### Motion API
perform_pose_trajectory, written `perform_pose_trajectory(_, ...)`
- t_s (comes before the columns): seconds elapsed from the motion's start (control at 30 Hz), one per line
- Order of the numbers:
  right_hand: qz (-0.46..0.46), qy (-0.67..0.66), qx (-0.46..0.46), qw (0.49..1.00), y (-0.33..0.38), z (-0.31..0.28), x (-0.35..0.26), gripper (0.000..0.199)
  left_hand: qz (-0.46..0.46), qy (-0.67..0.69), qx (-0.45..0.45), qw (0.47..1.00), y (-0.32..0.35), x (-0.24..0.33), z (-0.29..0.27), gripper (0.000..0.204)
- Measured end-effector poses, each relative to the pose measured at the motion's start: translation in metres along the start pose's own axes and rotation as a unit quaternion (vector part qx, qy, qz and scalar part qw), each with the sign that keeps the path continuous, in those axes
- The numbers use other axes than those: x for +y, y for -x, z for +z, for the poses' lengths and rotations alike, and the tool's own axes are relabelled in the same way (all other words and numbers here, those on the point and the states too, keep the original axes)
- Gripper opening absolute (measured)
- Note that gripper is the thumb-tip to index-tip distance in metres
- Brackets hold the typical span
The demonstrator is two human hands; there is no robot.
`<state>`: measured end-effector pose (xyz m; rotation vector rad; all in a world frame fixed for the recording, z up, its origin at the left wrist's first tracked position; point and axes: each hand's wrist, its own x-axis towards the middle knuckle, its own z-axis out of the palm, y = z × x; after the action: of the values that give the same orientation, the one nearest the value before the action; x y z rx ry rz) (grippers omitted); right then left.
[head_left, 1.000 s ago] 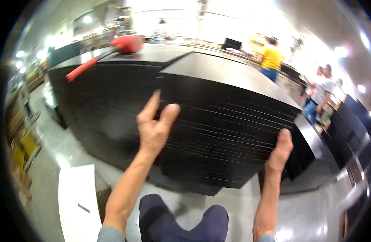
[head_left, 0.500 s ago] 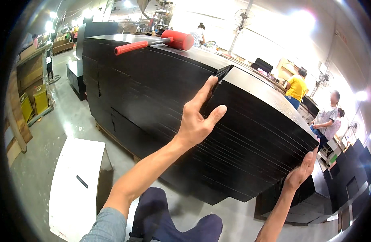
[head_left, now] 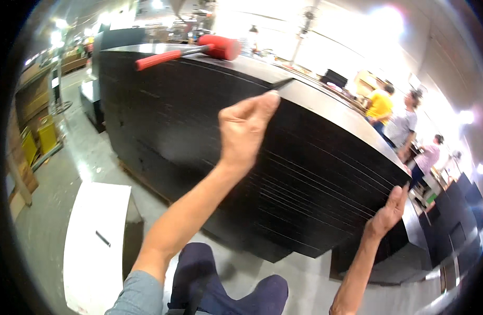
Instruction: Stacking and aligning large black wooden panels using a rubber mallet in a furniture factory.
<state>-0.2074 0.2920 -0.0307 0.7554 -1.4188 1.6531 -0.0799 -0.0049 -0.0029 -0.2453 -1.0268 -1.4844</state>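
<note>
A tall stack of thin black boards (head_left: 325,173) fills the middle of the view. My left hand (head_left: 246,128) is raised to the stack's upper left corner, fingers curled over the edge of the top board. My right hand (head_left: 391,210) presses against the side of the stack at its lower right corner, fingers up along the board edges. A second black stack (head_left: 168,110) stands directly behind on the left, with a red rubber mallet (head_left: 191,50) lying on top of it. My knees in dark trousers (head_left: 225,286) show at the bottom.
A white panel (head_left: 94,236) lies on the grey floor at lower left. Several people (head_left: 404,128) stand at the right rear. More black stacks (head_left: 456,231) sit at far right. Yellow bins (head_left: 39,139) and shelving line the left side.
My left hand has closed from spread fingers into a curled grip at the top board's corner. My right hand has stayed on the lower right edge. The view has shifted closer.
</note>
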Motion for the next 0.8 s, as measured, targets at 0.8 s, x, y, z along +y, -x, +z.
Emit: perform_pose_trajectory(0.8, 0.005, -0.061, -0.098, 0.993, 0.01, 0.002, -0.007, 0.058, -0.018, -0.188, -0.138, 0.972, 0.022, -0.005, -0.021, 0.055)
